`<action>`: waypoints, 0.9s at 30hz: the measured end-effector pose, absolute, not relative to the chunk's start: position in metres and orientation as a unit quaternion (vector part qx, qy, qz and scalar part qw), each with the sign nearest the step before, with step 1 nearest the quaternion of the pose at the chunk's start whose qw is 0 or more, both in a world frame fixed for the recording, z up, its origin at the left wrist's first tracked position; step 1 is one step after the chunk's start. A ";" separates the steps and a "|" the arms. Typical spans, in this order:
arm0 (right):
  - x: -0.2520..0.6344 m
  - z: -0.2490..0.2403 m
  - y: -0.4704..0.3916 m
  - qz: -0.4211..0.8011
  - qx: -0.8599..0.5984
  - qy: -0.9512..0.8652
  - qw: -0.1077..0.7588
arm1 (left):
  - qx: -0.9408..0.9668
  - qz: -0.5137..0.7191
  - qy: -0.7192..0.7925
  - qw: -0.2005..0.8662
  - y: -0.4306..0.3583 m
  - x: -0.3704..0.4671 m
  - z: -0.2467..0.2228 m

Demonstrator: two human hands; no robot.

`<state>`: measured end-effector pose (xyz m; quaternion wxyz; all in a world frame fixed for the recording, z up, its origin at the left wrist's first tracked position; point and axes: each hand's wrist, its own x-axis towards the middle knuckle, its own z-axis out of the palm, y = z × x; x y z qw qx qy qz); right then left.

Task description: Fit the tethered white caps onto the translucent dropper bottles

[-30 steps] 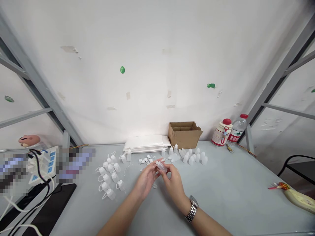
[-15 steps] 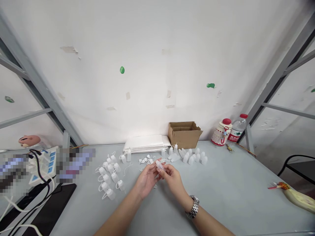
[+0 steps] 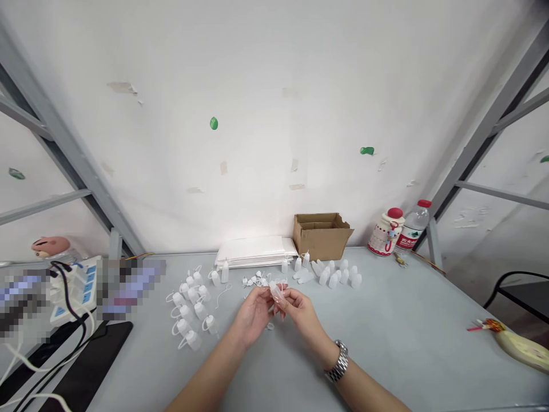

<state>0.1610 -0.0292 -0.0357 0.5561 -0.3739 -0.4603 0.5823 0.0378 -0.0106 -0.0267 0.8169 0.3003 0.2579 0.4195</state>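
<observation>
My left hand [image 3: 254, 312] and my right hand [image 3: 300, 309] meet above the grey table [image 3: 386, 332], both pinching one small translucent plastic bottle [image 3: 277, 293]. The bottle is tilted, its top toward the far left. A silver watch [image 3: 337, 361] sits on my right wrist. To the left of my hands lie several capped small bottles with loop tethers [image 3: 191, 303]. Beyond my hands is a scatter of small white caps [image 3: 256, 280]. Several uncapped bottles [image 3: 337, 273] stand to the far right of them.
An open cardboard box [image 3: 321, 234] and a stack of white sheets [image 3: 254, 251] stand against the wall. A red-lidded jar [image 3: 386, 231] and a water bottle [image 3: 412, 225] are at the back right. A power strip [image 3: 72, 286] and cables lie left; a yellow object [image 3: 521, 346] lies right.
My hands have drawn slightly nearer and lower while turning the small bottle between the fingers. The things on the table have not moved.
</observation>
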 end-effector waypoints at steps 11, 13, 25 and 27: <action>0.159 -0.035 -0.034 0.530 -0.418 -0.465 0.573 | 0.299 0.499 0.291 0.759 -0.013 0.042 -0.031; 0.159 -0.035 -0.034 0.514 -0.428 -0.470 0.576 | 0.298 0.521 0.294 0.744 -0.014 0.043 -0.030; 0.159 -0.042 -0.040 0.387 -0.519 -0.541 0.537 | 0.319 0.524 0.300 0.731 -0.014 0.043 -0.032; 0.158 -0.045 -0.042 0.330 -0.529 -0.577 0.528 | 0.324 0.527 0.297 0.727 -0.015 0.043 -0.033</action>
